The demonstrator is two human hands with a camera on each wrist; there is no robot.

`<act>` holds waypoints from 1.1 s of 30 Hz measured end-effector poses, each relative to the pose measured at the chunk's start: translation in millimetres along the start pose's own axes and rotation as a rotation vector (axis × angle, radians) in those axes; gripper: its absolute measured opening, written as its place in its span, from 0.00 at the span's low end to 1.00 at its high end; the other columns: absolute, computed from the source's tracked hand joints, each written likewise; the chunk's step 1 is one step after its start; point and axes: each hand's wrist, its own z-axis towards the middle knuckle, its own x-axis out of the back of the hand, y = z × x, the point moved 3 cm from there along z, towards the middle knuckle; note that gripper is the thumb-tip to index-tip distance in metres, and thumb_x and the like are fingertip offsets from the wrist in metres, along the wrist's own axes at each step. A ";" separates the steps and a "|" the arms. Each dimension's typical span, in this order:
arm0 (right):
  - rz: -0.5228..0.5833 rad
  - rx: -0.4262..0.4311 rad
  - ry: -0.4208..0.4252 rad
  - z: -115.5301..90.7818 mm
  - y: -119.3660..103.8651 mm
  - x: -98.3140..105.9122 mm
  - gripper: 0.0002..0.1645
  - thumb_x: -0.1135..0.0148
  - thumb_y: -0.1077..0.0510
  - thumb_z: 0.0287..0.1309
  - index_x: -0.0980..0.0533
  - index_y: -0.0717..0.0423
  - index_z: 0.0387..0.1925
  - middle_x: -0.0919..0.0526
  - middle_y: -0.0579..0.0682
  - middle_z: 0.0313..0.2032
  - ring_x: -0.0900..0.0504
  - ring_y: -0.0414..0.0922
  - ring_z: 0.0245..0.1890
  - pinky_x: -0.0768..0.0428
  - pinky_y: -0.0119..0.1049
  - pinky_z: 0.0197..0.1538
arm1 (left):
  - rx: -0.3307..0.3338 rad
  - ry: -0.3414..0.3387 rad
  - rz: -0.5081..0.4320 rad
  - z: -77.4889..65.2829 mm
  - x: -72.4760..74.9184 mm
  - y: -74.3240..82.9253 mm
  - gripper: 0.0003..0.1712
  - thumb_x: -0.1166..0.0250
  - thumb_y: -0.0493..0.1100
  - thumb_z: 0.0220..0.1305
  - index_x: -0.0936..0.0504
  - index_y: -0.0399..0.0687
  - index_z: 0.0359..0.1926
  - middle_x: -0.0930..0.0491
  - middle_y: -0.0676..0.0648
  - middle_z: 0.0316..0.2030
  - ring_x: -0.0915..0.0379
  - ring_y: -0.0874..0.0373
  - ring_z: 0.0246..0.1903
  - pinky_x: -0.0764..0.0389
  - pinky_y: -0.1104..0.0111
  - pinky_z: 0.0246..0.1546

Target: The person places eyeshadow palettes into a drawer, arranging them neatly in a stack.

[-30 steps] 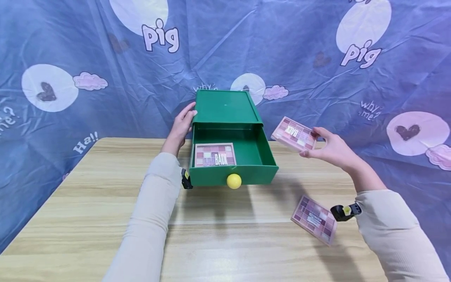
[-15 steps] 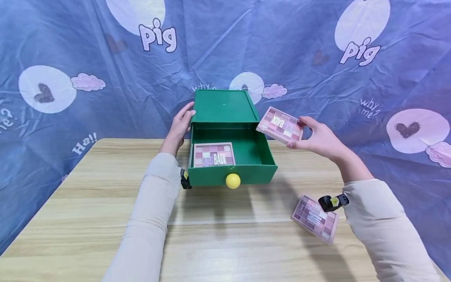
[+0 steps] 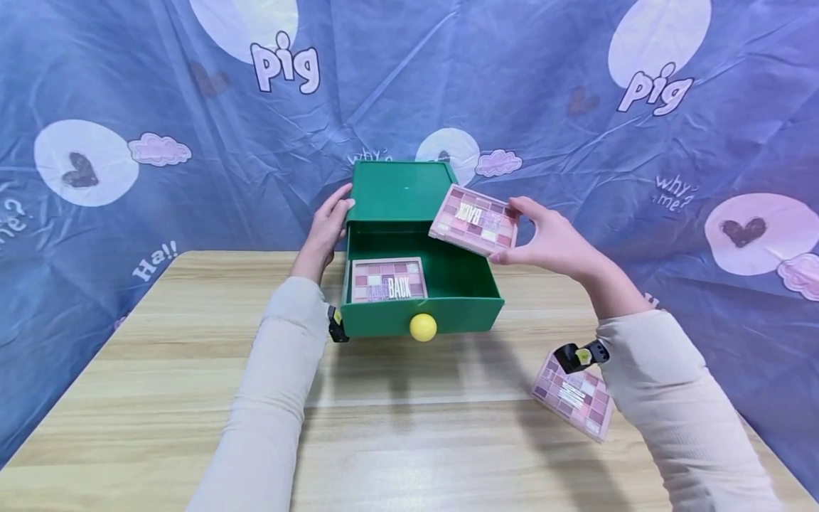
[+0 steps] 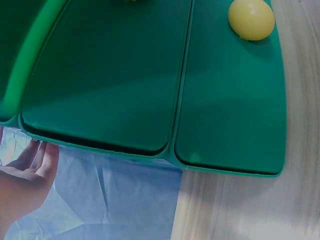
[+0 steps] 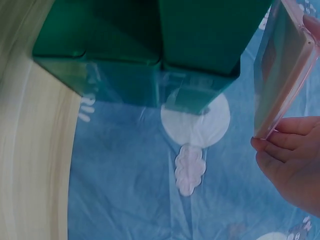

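A green drawer cabinet (image 3: 403, 190) stands upright with its top drawer (image 3: 461, 315) pulled out. Inside that drawer, at the left, lies a pink eyeshadow palette (image 3: 389, 277). My left hand (image 3: 328, 224) rests against the cabinet's left side near the top, its fingers extended along the wall; the left wrist view shows fingertips (image 4: 49, 152) at the side edge. Between thumb and fingers my right hand (image 3: 550, 238) pinches a second eyeshadow palette (image 3: 475, 219) by its right end, tilted, above the drawer's right part. From the right wrist this palette (image 5: 285, 70) appears edge-on.
A third eyeshadow palette (image 3: 572, 398) lies on the wooden table (image 3: 192, 398) at the right, partly covered by the right wrist camera (image 3: 581, 355). A yellow knob (image 3: 423, 328) sticks out from the open drawer's front. Patterned blue cloth (image 3: 384, 78) hangs behind the table.
My right hand has carried its palette leftward and slightly up, from right of the cabinet to over the open drawer. The left hand has stayed against the cabinet.
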 end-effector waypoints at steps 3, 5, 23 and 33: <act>-0.003 0.009 -0.016 3.7 -8.5 -4.7 0.56 0.30 0.44 0.32 0.46 0.61 0.61 0.37 0.55 0.54 0.40 0.50 0.51 0.42 0.50 0.53 | 0.000 0.001 -0.010 0.0 0.1 -0.1 0.27 0.48 0.48 0.57 0.35 0.58 0.60 0.34 0.46 0.52 0.36 0.55 0.46 0.39 0.56 0.49; -0.008 0.023 -0.026 6.2 -14.2 -8.7 0.56 0.30 0.44 0.31 0.46 0.61 0.61 0.36 0.54 0.53 0.39 0.50 0.50 0.42 0.49 0.52 | 0.000 0.001 -0.011 0.1 0.3 -0.4 0.27 0.48 0.48 0.57 0.36 0.58 0.60 0.34 0.47 0.52 0.36 0.55 0.45 0.39 0.57 0.49; -0.007 0.146 -0.140 16.0 -50.0 -47.4 0.58 0.29 0.44 0.28 0.45 0.61 0.61 0.37 0.53 0.55 0.37 0.47 0.50 0.39 0.43 0.52 | 0.006 0.007 -0.005 -0.3 -1.2 0.1 0.27 0.48 0.48 0.56 0.35 0.58 0.60 0.38 0.49 0.55 0.37 0.55 0.46 0.39 0.57 0.49; -0.028 0.173 -0.188 17.4 -58.0 -58.3 0.58 0.29 0.43 0.27 0.45 0.59 0.61 0.38 0.51 0.56 0.37 0.46 0.50 0.39 0.41 0.53 | 0.008 0.024 -0.005 0.4 -1.3 -0.7 0.27 0.48 0.47 0.56 0.35 0.59 0.59 0.35 0.49 0.54 0.34 0.57 0.39 0.35 0.61 0.44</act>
